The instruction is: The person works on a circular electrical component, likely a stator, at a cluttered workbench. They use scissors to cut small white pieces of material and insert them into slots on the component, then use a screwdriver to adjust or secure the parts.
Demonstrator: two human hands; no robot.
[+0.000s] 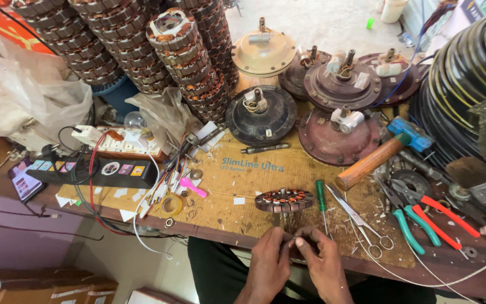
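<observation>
A cluttered workbench covered with a sheet of brown cardboard (265, 186) fills the view, set in a workshop with a pale concrete floor beyond. Tall stacks of ribbed metal motor stators (142, 45) rise at the back left, round dark-brown fan motor housings (341, 84) sit at the back centre, and thick coils of black cable (468, 84) fill the right side. A wooden-handled hammer with a blue head (378, 157), steel scissors (361, 222), a green-handled screwdriver (322, 200) and red- and green-handled pliers (428, 222) lie to the right.

Both forearms come up from the bottom edge and meet at the bench's near rim. The left hand (270, 262) and right hand (322, 259) are curled nearly closed, fingertips pinched together on something small between them; what it is cannot be made out. Just beyond the fingers, a round copper-wound stator (284, 200) lies flat on the cardboard, close to the hands but not touching them.
</observation>
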